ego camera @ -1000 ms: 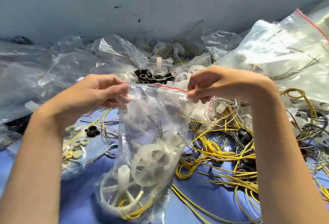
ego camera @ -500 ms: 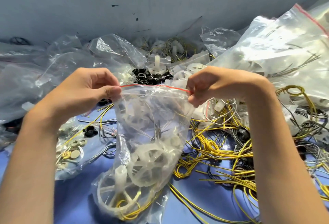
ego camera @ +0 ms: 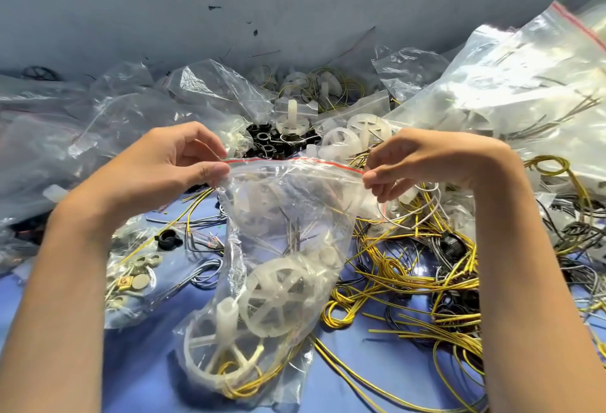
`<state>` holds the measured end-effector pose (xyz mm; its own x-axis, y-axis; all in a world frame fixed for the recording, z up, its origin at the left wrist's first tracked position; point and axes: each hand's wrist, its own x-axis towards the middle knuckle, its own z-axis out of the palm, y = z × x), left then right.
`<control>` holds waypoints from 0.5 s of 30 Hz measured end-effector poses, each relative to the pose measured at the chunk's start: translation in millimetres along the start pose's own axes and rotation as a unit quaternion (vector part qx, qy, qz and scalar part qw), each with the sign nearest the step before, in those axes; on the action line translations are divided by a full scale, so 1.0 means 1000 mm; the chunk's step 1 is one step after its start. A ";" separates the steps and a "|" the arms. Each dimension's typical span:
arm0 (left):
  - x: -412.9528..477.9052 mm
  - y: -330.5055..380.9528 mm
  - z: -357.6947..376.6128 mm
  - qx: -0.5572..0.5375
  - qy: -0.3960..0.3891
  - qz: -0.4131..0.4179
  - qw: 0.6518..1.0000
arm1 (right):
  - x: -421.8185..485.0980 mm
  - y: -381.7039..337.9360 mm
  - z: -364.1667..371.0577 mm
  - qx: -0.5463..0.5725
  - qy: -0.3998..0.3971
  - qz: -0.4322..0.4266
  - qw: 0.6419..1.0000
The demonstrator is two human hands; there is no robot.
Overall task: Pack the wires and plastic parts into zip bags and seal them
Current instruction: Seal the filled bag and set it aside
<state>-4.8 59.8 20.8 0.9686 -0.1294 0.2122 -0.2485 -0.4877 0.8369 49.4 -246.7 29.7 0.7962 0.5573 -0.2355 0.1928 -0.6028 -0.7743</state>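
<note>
A person's two bare hands hold a clear zip bag [ego camera: 295, 215] up by its mouth above a blue bench [ego camera: 377, 357]. The left grip [ego camera: 164, 163] pinches the bag's top left corner between the thumb and curled forefinger. The right grip [ego camera: 423, 160] pinches the top right corner, its fingers curled inward. The bag's red zip strip [ego camera: 295, 160] runs between the two grips; whether it is pressed closed cannot be told. The bag hangs below the grips and toward the viewer, with its bottom resting on the bench. Inside it lie white spoked plastic wheels [ego camera: 278, 294] and, at the bottom, a few yellow wires [ego camera: 242, 386]. Just right of the bag, a tangle of loose yellow and black wires [ego camera: 410, 278] spreads over the bench beside the right forearm. Beyond the strip sits a heap of black plastic rings [ego camera: 272, 143], with more white wheels [ego camera: 344, 142] beside it. A large filled zip bag [ego camera: 524, 84] lies at the far right. A small bag of round discs [ego camera: 134, 281] lies beside the left forearm, near a black cap [ego camera: 168, 238].
</note>
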 end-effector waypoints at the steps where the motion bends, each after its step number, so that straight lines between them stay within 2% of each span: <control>1: 0.000 0.000 0.000 0.000 0.001 -0.001 1.000 | 0.000 0.000 0.000 0.002 0.006 -0.005 1.000; 7: -0.001 -0.002 -0.005 0.022 0.008 0.013 1.000 | 0.003 -0.001 0.003 -0.015 0.003 -0.009 1.000; 15: 0.001 -0.004 -0.009 0.081 0.095 0.050 0.991 | 0.009 -0.003 0.005 -0.020 0.035 -0.075 0.996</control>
<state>-3.2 69.8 22.2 0.9183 -0.0265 0.3951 -0.3266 -0.6148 0.7179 52.8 -236.6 27.2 0.7943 0.6027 -0.0758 0.3343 -0.5379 -0.7739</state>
